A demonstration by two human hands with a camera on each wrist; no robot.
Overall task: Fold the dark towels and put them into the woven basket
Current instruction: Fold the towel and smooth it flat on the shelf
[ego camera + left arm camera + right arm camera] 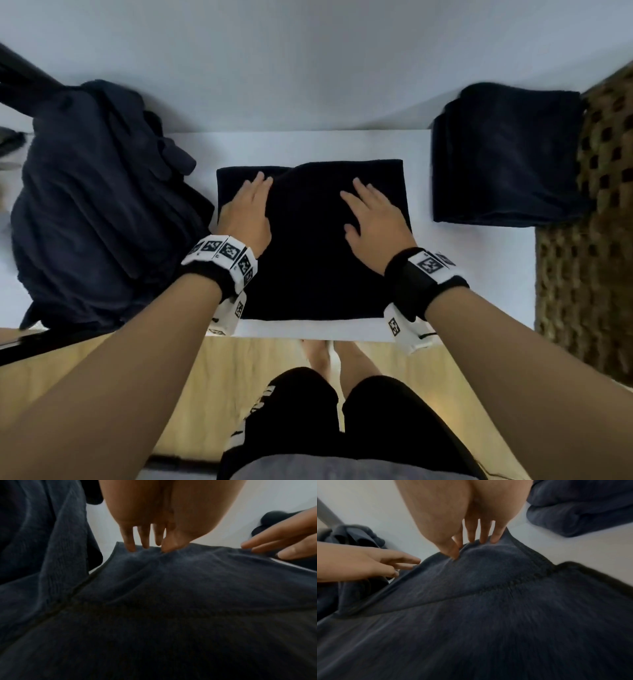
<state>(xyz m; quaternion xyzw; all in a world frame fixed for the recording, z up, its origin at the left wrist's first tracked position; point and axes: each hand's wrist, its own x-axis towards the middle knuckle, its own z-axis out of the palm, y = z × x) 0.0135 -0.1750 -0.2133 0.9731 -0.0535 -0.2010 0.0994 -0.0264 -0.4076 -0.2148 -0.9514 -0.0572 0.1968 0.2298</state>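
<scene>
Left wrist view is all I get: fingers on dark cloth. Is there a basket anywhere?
Observer: Yes. The head view shows a woven basket at the right end of the table.
Visitor: Anything in it?
Observer: Its inside is out of view, but a folded towel stack lies right beside it.
Visitor: I only glimpse other fingertips. Whose?
Observer: The person's right hand, lying flat, fingers spread, on the same towel.

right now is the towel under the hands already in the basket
No, the towel lies flat on the white table under both hands, while the basket stands off to the right.
</scene>
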